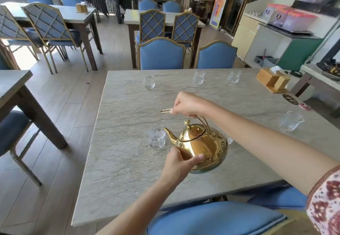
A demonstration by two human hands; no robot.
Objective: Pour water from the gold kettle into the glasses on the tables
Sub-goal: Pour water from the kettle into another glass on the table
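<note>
Gold kettle [201, 145] is taken as the landmark here: it is held tilted over the marble-topped bench [128, 170], nearer the near edge than the far one, its base seemingly just clear of or barely touching the top, which cannot be told for certain. Largest to smallest, the bench comes first, then the kettle, then the two hands, then the glasses. The right hand [187, 105] is seen above the kettle with its fingers [174, 110] closed around the thin wire handle, which arches up from the lid. The left hand [179, 163] is pressed against the kettle's near side, its fingers [199, 157] spread and cupped on the polished belly rather than clamped. The spout is pointed at a small cut glass [156, 138] just beside it to the left. A further glass [291, 120] stands well to the right of the kettle, and three more are lined up beyond it along the far edge. The kettle is judged to be heavy when full, rigid, and slippery on its mirror finish, so the handle is judged the sound place to hold, with the body only steadied. The glasses are judged fragile and easily tipped by the spout.
</note>
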